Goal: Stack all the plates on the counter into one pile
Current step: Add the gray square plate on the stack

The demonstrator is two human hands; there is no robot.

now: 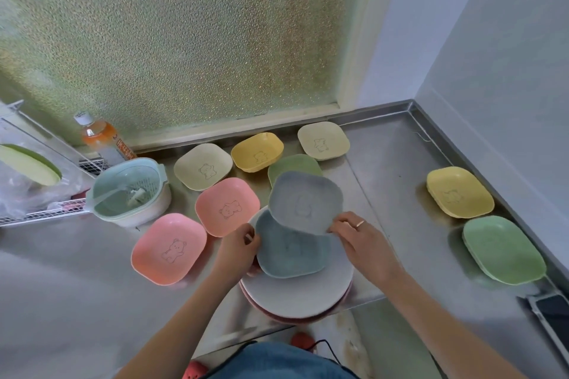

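Note:
My right hand (360, 240) grips the near right edge of a grey-blue square plate (303, 201), held tilted above the pile. Under it a second blue plate (289, 252) lies on a large white round plate (301, 292) with a pink plate beneath, near the counter's front edge. My left hand (238, 251) holds the left edge of that lower blue plate. Loose on the steel counter (388, 188) lie two pink plates (169, 249) (228, 206), two cream plates (203, 170) (323, 140), two yellow plates (257, 151) (460, 192) and two green plates (292, 164) (503, 249).
A mint strainer bowl (131, 191) stands left of the plates, with an orange bottle (100, 137) and a wire dish rack (40, 209) behind it. A frosted window and a white wall close the back and right. A dark phone (554, 314) lies at the right edge.

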